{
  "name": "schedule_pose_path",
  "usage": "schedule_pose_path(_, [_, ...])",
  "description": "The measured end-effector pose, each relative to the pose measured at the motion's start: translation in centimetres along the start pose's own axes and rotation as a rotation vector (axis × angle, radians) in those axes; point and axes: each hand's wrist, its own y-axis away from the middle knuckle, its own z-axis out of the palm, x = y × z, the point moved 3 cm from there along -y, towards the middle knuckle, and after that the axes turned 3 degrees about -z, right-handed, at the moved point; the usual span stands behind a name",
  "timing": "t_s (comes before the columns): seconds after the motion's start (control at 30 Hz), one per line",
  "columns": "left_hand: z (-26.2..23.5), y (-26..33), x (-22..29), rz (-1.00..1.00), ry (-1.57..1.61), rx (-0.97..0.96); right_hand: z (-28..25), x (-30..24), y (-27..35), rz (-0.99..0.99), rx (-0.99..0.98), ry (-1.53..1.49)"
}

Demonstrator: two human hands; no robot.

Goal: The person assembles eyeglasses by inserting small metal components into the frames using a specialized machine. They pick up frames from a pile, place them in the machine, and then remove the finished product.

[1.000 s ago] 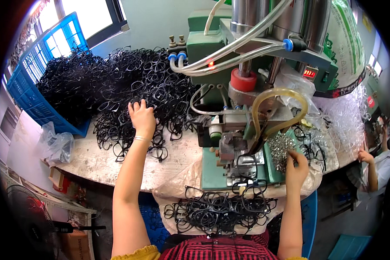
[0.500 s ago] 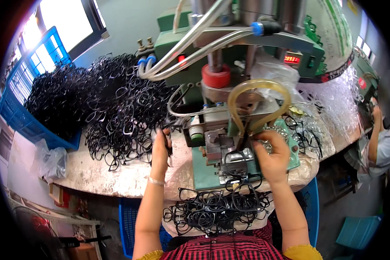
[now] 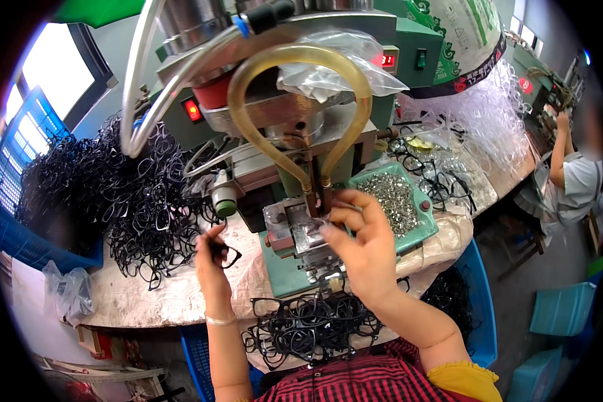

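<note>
My left hand [image 3: 212, 269] is over the bench, to the left of the press, its fingers closed on a black eyeglass frame [image 3: 232, 256] that sticks out to the right. My right hand [image 3: 365, 249] is at the metal fixture [image 3: 309, 234] under the press, thumb and fingers bent together close to the two tips of a looped yellowish tube [image 3: 362, 94]. What those fingers pinch, if anything, is too small and hidden to make out. Black eyeglass frames [image 3: 308, 328] are piled in front of my body.
A green tray of small metal parts [image 3: 423, 234] stands right of the fixture. More black frames [image 3: 147, 221] heap up at the left, by a blue crate [image 3: 37, 231]. Clear plastic pieces [image 3: 476, 120] lie at the back right. Another person [image 3: 579, 174] works at far right.
The whole view has shifted closer to the press. My right hand has moved from the fixture's right side in over its front. A black frame now shows plainly in my left hand.
</note>
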Motion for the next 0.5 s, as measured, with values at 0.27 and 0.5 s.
schedule_pose_path(0.27, [10.8, 8.0, 10.3, 1.068, -0.553, -0.648, -9.6, 1.6, -2.9, -0.302, 0.046, 1.498])
schedule_pose_path(0.5, [13.1, 8.3, 9.3, 1.027, -0.780, -0.751, -14.2, 4.0, -4.0, -0.446, 0.106, 1.408])
